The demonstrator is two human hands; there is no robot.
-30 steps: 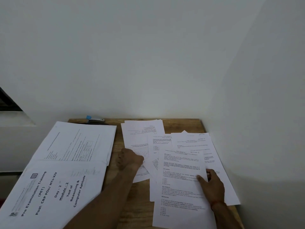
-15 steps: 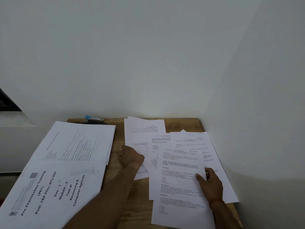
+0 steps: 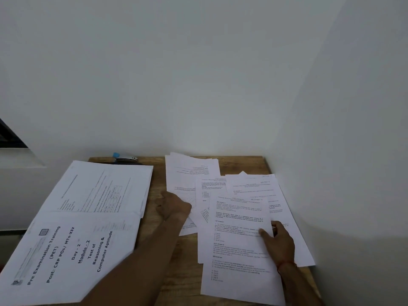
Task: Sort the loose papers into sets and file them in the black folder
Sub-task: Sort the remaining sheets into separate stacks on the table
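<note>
Pinching the sheet (image 3: 238,250) by its right edge, the right hand (image 3: 280,244) has its thumb on top and its fingers tucked underneath. To sort well, lift this sheet clear, read its section heading, and lay it only on pages that match. Left of that thumb, the left hand (image 3: 174,206) rests curled on the papers (image 3: 192,173); whether it grips one, I cannot tell. It should pin the fan flat so nothing slides with the lifted page. Farther left of those knuckles lie two booklets (image 3: 72,250) on the table (image 3: 157,180). Beyond them sits a stapler (image 3: 124,157) on a dark edge (image 3: 123,162), perhaps the folder; it is otherwise hidden.
</note>
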